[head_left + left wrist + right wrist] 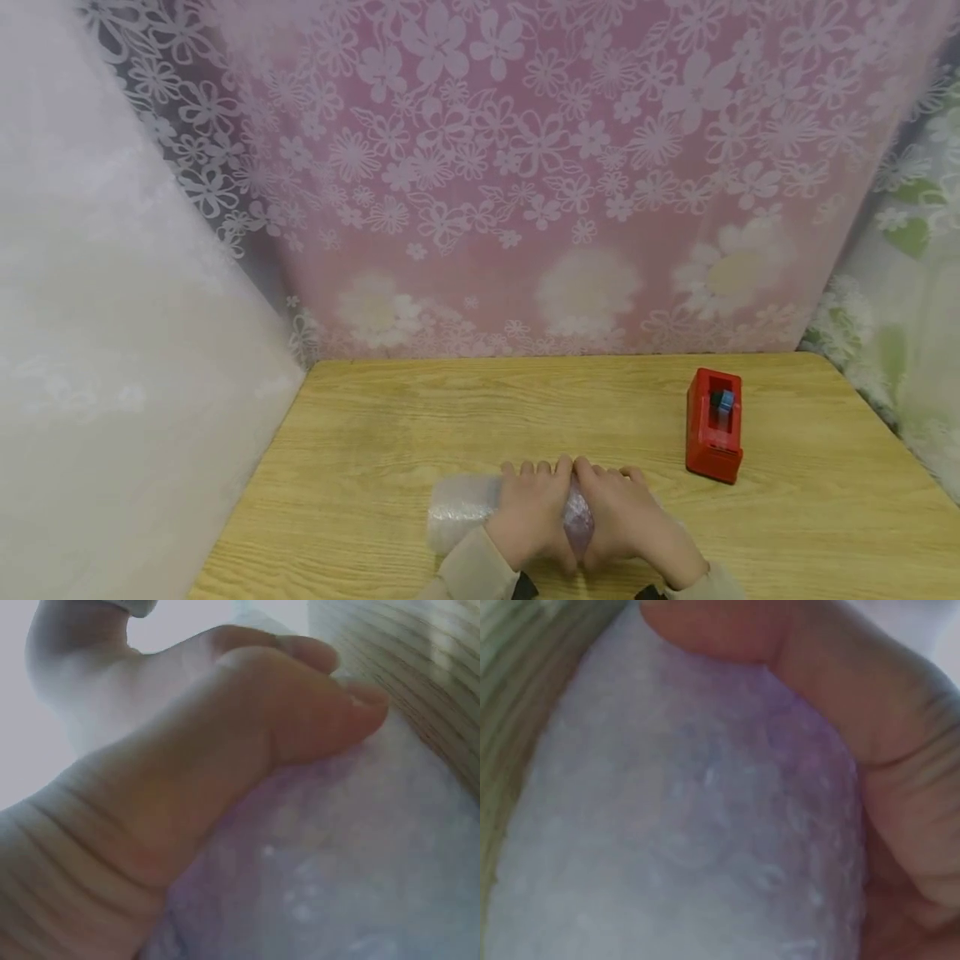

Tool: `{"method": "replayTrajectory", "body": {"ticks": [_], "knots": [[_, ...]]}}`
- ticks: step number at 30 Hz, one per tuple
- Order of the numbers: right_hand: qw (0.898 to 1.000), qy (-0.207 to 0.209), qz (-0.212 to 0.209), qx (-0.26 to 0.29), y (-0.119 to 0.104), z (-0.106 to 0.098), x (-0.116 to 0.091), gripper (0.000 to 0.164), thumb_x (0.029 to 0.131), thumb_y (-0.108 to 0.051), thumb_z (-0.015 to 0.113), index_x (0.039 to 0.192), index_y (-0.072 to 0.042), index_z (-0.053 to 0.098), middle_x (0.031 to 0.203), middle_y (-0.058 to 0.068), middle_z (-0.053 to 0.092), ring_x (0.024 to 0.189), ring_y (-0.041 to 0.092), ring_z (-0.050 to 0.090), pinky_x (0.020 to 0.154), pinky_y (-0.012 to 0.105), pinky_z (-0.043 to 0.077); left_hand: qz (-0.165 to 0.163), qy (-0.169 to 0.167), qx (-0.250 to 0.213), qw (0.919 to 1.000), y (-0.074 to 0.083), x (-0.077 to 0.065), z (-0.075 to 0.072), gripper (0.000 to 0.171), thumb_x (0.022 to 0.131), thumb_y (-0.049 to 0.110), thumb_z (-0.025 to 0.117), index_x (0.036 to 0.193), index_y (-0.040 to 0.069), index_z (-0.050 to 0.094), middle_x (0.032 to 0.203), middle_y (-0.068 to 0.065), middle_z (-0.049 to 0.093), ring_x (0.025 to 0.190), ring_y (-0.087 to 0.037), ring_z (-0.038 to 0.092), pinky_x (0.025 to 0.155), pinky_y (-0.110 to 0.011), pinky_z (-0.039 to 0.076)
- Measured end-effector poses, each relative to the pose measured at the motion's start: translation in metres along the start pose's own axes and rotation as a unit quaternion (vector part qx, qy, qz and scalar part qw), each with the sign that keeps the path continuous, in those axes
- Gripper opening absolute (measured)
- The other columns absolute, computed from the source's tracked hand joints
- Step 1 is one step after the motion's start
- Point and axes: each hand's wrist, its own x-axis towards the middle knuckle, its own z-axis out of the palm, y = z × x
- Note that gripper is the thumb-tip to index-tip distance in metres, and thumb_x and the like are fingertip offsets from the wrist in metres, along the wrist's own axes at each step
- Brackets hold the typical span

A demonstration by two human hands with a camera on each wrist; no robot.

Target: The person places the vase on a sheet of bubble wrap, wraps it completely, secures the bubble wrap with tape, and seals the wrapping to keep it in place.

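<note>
Both my hands are on the bubble-wrap bundle (pixel 459 510), which lies lengthwise across the near part of the counter (pixel 360 429), close in front of me. My left grip (pixel 532 510) grasps it around its middle, fingers over the far side and thumb towards me; my right grip (pixel 624 515) clasps it just beside, so that the index fingers meet or nearly meet on top and the thumbs come close together below. Between them a purplish strip of the wrap shows; whether the tint belongs to the plastic or to something inside, I cannot tell. One end of the bundle sticks out bare past my left hand, while the other is hidden under my right. In both wrist views the thumb lies along the bubbly surface, and wood grain shows beyond it. I judge that I am at the step of pressing the wrap snug and holding it in its rolled shape. Off to my right, farther back and apart from both hands, stands a red tape dispenser (pixel 715 429) with a small blue roll (pixel 725 402) in it. To my mind, the next move calls for one hand holding the layers firmly enough that they cannot spring loose, should the other leave.
</note>
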Motion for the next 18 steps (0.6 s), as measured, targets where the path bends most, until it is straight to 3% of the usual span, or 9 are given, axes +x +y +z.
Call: {"method": "replayTrajectory", "body": {"ticks": [7,18], "knots": [[0.998,-0.045,0.006,0.044,0.007,-0.004,0.008,0.097,0.041,-0.030,0.095,0.123,-0.004,0.050,0.106,0.004,0.065,0.094,0.026,0.062,0.089,0.067,0.034,0.006,0.003,0.001,1.0000,0.000,0.004,0.000,0.111,0.044,0.065,0.092,0.138,0.027,0.046,0.119,0.004,0.063,0.104,-0.022,0.059,0.092,-0.053,0.042],[0.996,-0.071,-0.006,0.056,0.011,-0.011,0.018,0.095,0.039,-0.028,0.095,0.120,-0.006,0.051,0.102,-0.001,0.065,0.090,0.019,0.061,0.083,0.060,0.035,0.033,0.054,0.027,0.9977,-0.003,0.007,0.007,0.115,0.041,0.067,0.091,0.137,0.024,0.046,0.120,0.009,0.063,0.101,-0.017,0.060,0.086,-0.046,0.044]]}}
